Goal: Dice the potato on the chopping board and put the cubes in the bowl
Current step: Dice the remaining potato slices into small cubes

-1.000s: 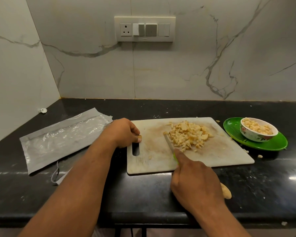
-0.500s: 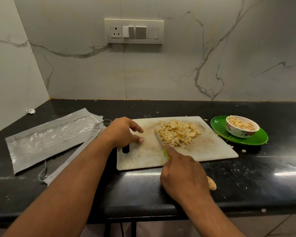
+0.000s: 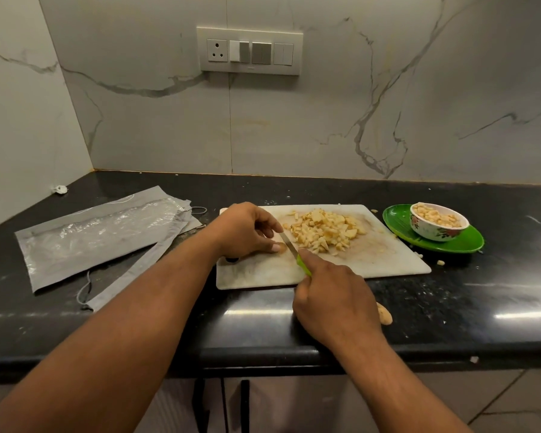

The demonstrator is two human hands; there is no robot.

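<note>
A pile of diced potato cubes (image 3: 324,230) lies on the white chopping board (image 3: 381,257). My right hand (image 3: 334,304) grips a green-handled knife (image 3: 291,248), forefinger along its back, blade tip at the pile's left edge. My left hand (image 3: 247,229) rests on the board's left end, its fingers curled and apart just left of the blade, thumb on the board, holding nothing. A flowered bowl (image 3: 438,221) holding potato cubes stands on a green plate (image 3: 463,242) right of the board.
Grey plastic bags (image 3: 97,235) lie on the black counter (image 3: 481,307) to the left. A potato piece (image 3: 384,314) sits near the front edge beside my right wrist. Loose cubes (image 3: 440,262) lie by the plate. A switch panel (image 3: 250,51) is on the marble wall.
My left hand has moved right, from the board's handle slot towards the knife blade, fingers uncurling. The knife stays at the pile's left edge. The camera shifted.
</note>
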